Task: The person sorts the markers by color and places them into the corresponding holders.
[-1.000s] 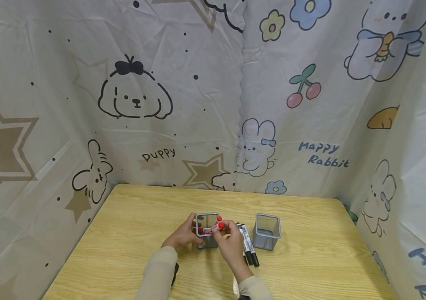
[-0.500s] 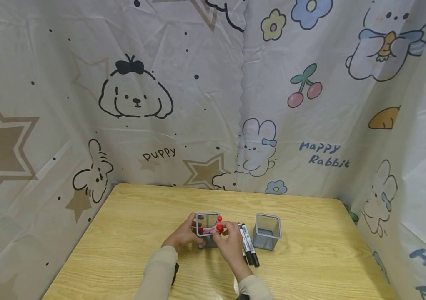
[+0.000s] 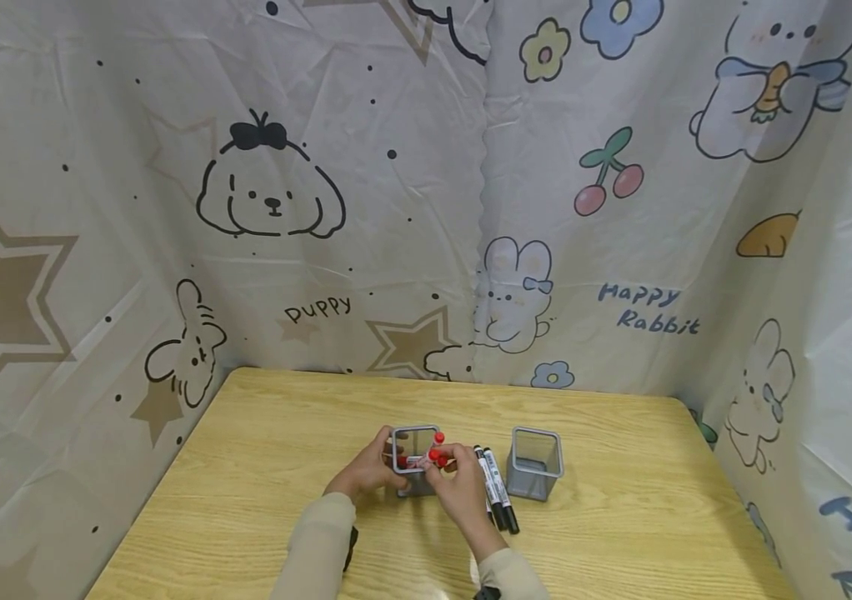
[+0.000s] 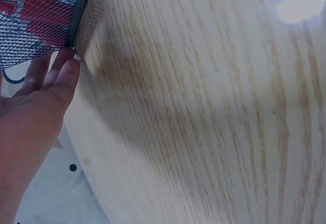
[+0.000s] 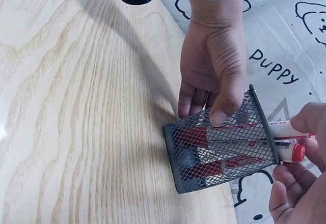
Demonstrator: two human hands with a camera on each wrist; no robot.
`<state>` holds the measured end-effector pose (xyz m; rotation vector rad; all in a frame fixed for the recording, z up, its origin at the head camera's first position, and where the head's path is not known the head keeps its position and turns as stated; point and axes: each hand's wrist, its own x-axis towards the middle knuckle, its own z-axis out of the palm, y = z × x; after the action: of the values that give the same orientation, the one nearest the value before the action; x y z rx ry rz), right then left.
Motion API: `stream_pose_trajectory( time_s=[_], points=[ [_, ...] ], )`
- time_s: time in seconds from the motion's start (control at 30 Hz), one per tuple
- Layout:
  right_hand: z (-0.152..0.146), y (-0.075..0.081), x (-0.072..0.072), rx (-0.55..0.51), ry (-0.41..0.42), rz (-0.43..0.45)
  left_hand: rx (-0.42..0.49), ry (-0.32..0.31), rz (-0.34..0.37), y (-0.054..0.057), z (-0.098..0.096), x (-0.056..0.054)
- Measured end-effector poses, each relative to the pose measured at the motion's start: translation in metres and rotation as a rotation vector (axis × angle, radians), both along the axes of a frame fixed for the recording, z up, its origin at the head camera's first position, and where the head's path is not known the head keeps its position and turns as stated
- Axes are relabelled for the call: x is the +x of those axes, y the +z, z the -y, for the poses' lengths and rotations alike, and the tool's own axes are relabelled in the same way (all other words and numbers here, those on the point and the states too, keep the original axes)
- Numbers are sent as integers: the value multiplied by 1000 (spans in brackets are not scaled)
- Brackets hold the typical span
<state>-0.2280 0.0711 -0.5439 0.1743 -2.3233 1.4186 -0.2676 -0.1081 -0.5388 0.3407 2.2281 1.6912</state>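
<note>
My left hand (image 3: pixel 368 472) grips a grey metal-mesh pen holder (image 3: pixel 417 485), with the thumb on the near side and fingers round the far side. Red-capped markers (image 5: pixel 224 168) stand inside, seen through the mesh in the right wrist view. At the holder's right rim my right hand (image 3: pixel 465 498) pinches a white marker with red trim (image 5: pixel 285 129), its lower part inside the holder. Another marker's red end (image 5: pixel 299 152) sticks out beside it, close to the right fingers. In the left wrist view, the left fingertips (image 4: pixel 69 66) lie at the holder's base.
Right of the right hand, several white markers with black caps (image 3: pixel 499 496) lie side by side on the wooden table (image 3: pixel 621 517). A second mesh pen holder (image 3: pixel 534 483) stands beyond them with no markers in it. A printed curtain (image 3: pixel 366 208) surrounds the table's back and sides.
The marker in my right hand has shifted slightly left and down at the rim, and a second red end now shows beside it. My left hand and the holder have stayed put.
</note>
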Motion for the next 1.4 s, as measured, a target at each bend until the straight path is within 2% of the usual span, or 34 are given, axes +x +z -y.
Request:
stream_pose_trajectory(
  time_s=[0.1, 0.23, 0.47, 0.53, 0.7, 0.8, 0.93, 1.07, 1.27, 1.4],
  points=[
    [-1, 3, -1, -5, 9, 2, 3, 2, 7, -5, 0, -4],
    [-5, 6, 1, 28, 42, 28, -16, 8, 5, -21, 1, -11],
    [-25, 19, 5, 186, 187, 135, -12, 18, -22, -26, 4, -9],
    [-28, 21, 6, 214, 227, 166, -16, 30, -25, -33, 5, -10],
    [-36, 27, 8, 265, 323, 238, -13, 55, -6, -38, 7, -7],
    [-43, 34, 9, 315, 390, 266, -47, 81, -11, -35, 7, -3],
    [-50, 45, 11, 399, 450, 293, -172, 111, -35, -26, 7, 3],
    [-54, 56, 14, 478, 457, 297, -298, 114, -36, -14, 10, 11],
    [-61, 65, 17, 553, 455, 320, -407, 108, -1, 0, 12, 19],
    [-66, 67, 19, 574, 453, 375, -465, 91, -36, 9, 13, 25]
  ],
)
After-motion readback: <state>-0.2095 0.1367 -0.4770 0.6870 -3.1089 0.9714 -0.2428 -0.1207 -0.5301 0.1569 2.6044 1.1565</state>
